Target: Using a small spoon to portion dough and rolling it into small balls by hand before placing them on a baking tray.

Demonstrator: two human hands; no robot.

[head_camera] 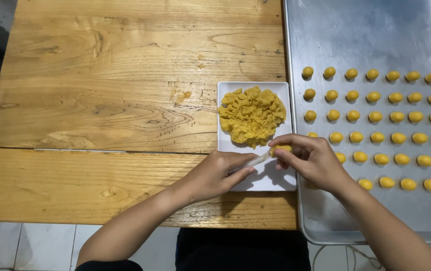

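My left hand [215,173] grips a clear plastic spoon [255,161] over the near part of a white square plate [275,181]. My right hand [312,159] pinches a small lump of yellow dough [281,148] at the spoon's tip. A rough heap of the same yellow dough [252,115] fills the far part of the plate. Both hands meet just left of a metal baking tray [366,35].
The tray holds several rows of small oval dough pieces [376,117] across its right and middle; its near strip [356,221] is bare metal. Everything rests on a wooden plank table [115,100], with crumbs [180,95] left of the plate. Tiled floor [34,246] lies below the table's front edge.
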